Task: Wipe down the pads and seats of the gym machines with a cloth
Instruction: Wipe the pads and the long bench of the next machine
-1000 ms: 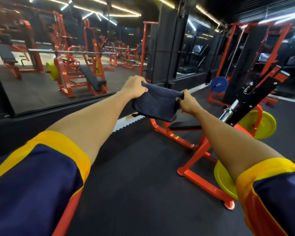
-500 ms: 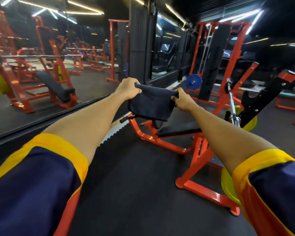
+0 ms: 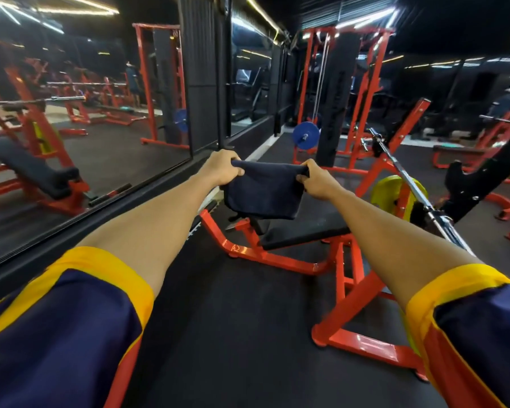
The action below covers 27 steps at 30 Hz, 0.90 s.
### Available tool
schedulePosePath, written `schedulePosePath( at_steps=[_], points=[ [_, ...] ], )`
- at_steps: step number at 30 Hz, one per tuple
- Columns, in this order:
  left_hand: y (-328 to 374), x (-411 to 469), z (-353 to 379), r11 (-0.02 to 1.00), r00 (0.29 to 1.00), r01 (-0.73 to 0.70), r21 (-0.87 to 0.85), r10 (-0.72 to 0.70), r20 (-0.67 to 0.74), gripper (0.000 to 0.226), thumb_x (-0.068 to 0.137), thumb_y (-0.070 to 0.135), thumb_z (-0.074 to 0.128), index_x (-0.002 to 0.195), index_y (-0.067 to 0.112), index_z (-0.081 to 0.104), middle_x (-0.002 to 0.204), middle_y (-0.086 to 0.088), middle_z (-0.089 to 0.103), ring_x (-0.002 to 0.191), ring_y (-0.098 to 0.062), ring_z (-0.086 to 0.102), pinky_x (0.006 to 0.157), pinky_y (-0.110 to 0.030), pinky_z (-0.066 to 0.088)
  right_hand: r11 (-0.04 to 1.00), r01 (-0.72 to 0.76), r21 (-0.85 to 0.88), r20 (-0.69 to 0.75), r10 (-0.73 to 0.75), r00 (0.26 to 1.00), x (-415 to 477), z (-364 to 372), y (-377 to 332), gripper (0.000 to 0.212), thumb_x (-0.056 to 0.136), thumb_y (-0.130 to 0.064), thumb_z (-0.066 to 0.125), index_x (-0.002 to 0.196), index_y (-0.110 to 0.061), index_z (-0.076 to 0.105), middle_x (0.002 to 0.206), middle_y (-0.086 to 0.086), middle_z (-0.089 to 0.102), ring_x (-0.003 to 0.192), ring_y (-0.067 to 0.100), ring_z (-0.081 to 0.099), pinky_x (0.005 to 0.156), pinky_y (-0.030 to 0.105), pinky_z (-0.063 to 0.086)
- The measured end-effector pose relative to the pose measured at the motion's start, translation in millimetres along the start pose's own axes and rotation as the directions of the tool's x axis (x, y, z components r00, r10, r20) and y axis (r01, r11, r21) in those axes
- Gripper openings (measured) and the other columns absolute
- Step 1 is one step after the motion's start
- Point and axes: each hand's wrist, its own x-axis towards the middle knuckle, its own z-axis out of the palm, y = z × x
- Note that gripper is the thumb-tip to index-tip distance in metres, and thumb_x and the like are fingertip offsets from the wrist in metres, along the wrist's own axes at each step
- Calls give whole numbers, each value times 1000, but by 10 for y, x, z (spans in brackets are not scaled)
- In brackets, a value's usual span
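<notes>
Close by, two bare arms reach out. The left hand (image 3: 223,167) and right hand (image 3: 317,181) each keep a tight grip on a top corner of the dark cloth (image 3: 262,192) — it hangs in the air between them. The black seat (image 3: 306,226) of the red machine (image 3: 277,257) has come closer than a moment ago and now lies just below the cloth — wiping looks ready to start.

The folded dark navy cloth (image 3: 264,191), earlier held left of the red-framed bench (image 3: 351,293), now hangs before the far left end of its black padded seat (image 3: 306,228), which looms nearer.
</notes>
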Motion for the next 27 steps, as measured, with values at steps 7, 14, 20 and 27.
schedulePosePath(
  at_steps=[7, 14, 20, 27],
  points=[
    [-595, 1262, 339, 1000, 997, -24, -1, 24, 80, 16, 90, 25, 70, 104, 17, 72, 107, -8, 70, 98, -27, 65, 78, -36, 50, 990, -81, 113, -50, 87, 995, 1223, 516, 176, 26, 104, -28, 54, 126, -14, 47, 127, 18, 61, 111, 34, 60, 92, 47, 49],
    [-1344, 2216, 673, 998, 972, 8, -60, 6, 233, 38, 85, 46, 77, 95, 10, 70, 94, -3, 68, 89, -19, 62, 74, -32, 43, 977, -171, 125, -22, 175, 984, 2309, 1177, 286, 35, 104, -29, 55, 132, -9, 49, 133, 21, 60, 117, 39, 59, 96, 47, 49],
    [-2175, 3165, 1274, 1000, 927, -28, -2, 27, 375, 25, 81, 36, 81, 78, 21, 62, 81, 3, 59, 85, -20, 58, 75, -31, 45, 962, -258, 94, 7, 258, 966, 3247, 1972, 620, 27, 100, -30, 61, 120, -14, 53, 126, 17, 64, 113, 37, 61, 98, 50, 50],
    [-2896, 4039, 1972, 999, 817, -21, -47, 44, 575, 24, 83, 20, 75, 88, 19, 52, 86, 0, 56, 85, -20, 52, 70, -33, 38, 919, -374, 128, 11, 376, 927, 4079, 2793, 745, 25, 97, -27, 64, 118, -15, 57, 124, 14, 66, 113, 33, 62, 95, 43, 49]
  ],
)
